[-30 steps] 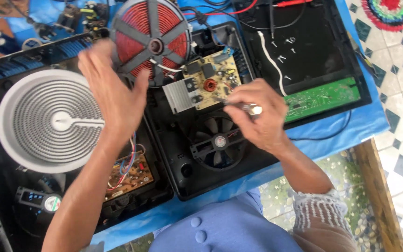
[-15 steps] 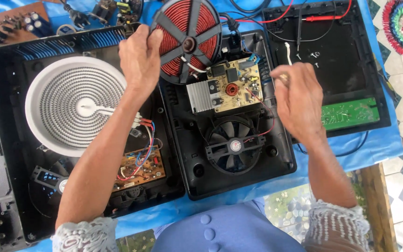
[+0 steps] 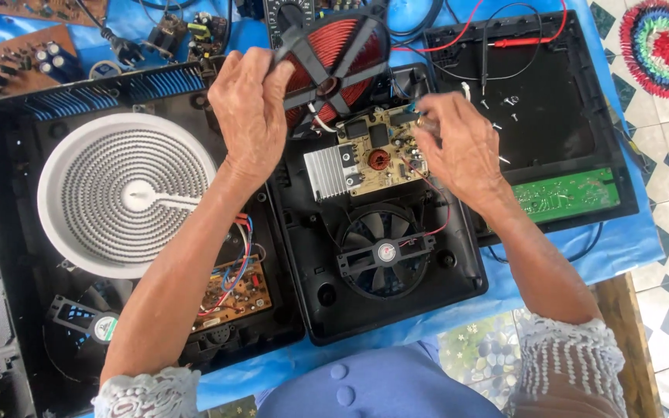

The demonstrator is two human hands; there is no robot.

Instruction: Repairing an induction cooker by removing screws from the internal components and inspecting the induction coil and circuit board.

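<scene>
My left hand grips the black frame of a red copper coil and holds it tilted up at the far end of an opened black cooker housing. Below the coil lies a tan circuit board with a silver heat sink, and nearer me a black fan. My right hand rests at the board's right edge, its fingers pinched on a small metal-tipped tool that is mostly hidden.
To the left is a second open cooker with a white spiral heating element, a brown wired board and a small fan. On the right, a black cover panel carries a green board, loose screws and a red probe lead.
My left hand has closed on the coil's frame and tipped the coil up. My right hand has moved up from beside the fan to the circuit board's right edge.
</scene>
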